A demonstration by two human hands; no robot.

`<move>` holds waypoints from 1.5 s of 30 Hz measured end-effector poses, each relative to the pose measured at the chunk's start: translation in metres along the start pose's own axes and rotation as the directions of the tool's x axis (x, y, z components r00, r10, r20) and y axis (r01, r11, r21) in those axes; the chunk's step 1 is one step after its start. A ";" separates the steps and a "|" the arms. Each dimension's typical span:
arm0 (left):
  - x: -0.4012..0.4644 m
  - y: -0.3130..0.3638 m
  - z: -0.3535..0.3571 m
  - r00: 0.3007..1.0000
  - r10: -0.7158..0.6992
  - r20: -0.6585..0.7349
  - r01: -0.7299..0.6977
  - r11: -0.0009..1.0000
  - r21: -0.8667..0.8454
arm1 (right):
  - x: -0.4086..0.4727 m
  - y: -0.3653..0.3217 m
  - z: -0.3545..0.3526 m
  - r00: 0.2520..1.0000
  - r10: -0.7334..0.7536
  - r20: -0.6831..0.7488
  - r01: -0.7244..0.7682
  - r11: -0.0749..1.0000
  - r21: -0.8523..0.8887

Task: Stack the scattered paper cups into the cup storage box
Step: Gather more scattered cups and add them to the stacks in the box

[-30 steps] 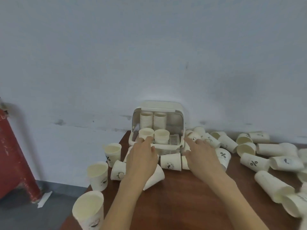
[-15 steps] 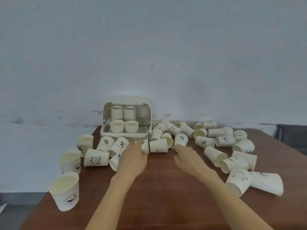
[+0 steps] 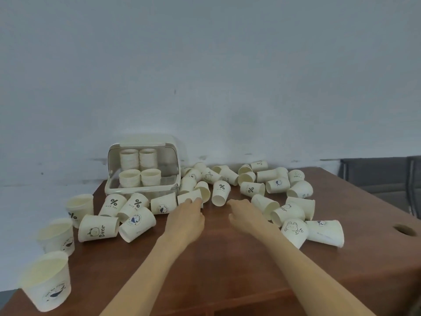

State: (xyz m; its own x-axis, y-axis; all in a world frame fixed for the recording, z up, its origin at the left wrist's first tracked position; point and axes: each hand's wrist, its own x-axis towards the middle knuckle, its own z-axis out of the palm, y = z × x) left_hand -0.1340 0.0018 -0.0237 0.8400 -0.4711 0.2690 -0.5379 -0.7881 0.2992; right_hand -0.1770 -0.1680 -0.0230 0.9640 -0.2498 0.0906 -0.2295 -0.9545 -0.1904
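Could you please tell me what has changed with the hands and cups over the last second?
Both hands drew back from the storage box; the left hand now touches a lying cup in front of it, and the right hand hovers open. The four stacks inside and the scattered cups stayed put.

Dim, even light, soft shadows; slight blur overall, wide-angle stretching toward the edges.

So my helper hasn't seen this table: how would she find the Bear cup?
Start at the cup storage box at the table's back left. Come toward the near left edge: the Bear cup lies on its side, the only one printed "Bear".
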 end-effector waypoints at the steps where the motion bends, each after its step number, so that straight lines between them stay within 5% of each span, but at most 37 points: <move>1: 0.005 0.002 0.004 1.000 -0.002 0.016 0.003 1.000 -0.029 | 0.002 0.003 0.001 1.000 -0.003 -0.001 0.003 1.000 -0.003; 7: 0.022 0.013 0.029 0.995 -0.030 0.100 0.043 0.990 -0.131 | 0.020 0.011 0.008 1.000 -0.023 0.014 0.024 0.999 -0.040; 28: 0.075 0.006 0.038 0.992 -0.048 0.120 0.042 0.998 0.046 | 0.105 0.015 0.005 0.997 0.047 0.060 -0.041 0.995 -0.090; 38: 0.096 -0.030 0.044 0.995 -0.048 0.087 0.041 0.996 0.081 | 0.175 0.024 0.027 0.994 0.082 -0.072 -0.085 0.995 -0.049; 45: 0.105 -0.033 0.046 0.991 -0.031 0.127 0.020 0.996 0.083 | 0.206 0.026 0.037 0.990 0.120 0.075 -0.119 0.993 -0.016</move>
State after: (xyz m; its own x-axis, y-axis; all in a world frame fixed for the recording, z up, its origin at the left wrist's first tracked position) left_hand -0.0243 -0.0399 -0.0475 0.8584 -0.4932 0.1410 -0.5130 -0.8277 0.2276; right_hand 0.0203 -0.2378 -0.0457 0.9369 -0.3495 -0.0061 -0.3445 -0.9205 -0.1844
